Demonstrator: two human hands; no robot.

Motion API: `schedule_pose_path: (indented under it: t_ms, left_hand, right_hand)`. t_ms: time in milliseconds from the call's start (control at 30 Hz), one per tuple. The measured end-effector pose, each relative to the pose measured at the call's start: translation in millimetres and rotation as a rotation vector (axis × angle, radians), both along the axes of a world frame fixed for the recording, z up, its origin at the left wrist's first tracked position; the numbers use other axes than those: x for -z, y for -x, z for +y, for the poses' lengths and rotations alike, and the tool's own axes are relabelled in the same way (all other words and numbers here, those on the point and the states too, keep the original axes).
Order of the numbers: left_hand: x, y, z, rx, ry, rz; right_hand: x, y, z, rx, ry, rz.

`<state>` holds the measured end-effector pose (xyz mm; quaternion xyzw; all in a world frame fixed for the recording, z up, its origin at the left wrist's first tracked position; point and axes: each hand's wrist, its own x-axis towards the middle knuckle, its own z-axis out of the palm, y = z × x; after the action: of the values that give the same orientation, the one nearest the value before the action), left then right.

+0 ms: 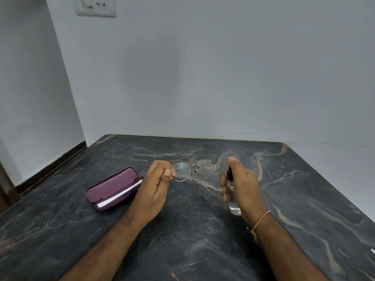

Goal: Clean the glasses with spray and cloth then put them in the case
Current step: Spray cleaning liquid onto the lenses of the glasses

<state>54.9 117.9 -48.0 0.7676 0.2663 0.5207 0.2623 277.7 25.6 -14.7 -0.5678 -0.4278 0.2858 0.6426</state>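
My left hand (155, 184) pinches the glasses (192, 169) at their left end, thumb and curled fingers closed on the thin metal frame, so they hang in the air above the dark marbled table (182, 240). Both lenses face me and are speckled with droplets. The far temple arm is folded behind the right lens, as far as I can make out.

My right hand (241, 185) is wrapped around the spray bottle (233, 197), a small clear one with a black nozzle, held upright just to the right of the glasses and apart from them. My forefinger sits over the top of the nozzle. I can read no label or brand on the bottle; its side looks plain and clear.

A thin orange thread (260, 224) circles my right wrist.

To my left on the table lies the case (113, 188), a purple hard shell, open, with its lid tipped back. Inside, along the near edge, a white strip shows, which may be the folded cloth, though I cannot tell. No writing is visible on the case.

On the wall behind, upper left, is a white socket plate (95, 6) with no legible marking.
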Motion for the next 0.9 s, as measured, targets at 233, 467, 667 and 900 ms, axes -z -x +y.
schedule_pose_path:
  t_ms: [233,467,667,900]
  left_hand:
    - [1.1,1.0,0.7,0.011,0.0,0.003]
    - [1.4,2.1,2.9,0.007,0.053,-0.057]
    - [-2.6,4.4,-1.5,0.152,0.359,-0.203]
    - [-11.7,5.3,-4.0,0.395,0.702,-0.482]
  right_hand:
    - [1.9,-17.0,4.3,0.176,-0.064,0.057]
    - [7.3,-24.2,6.0,0.065,-0.001,0.075]
    - [18.6,-24.0,13.1,0.113,-0.124,-0.21]
    - [27.7,-21.8,16.6,0.133,-0.182,-0.358]
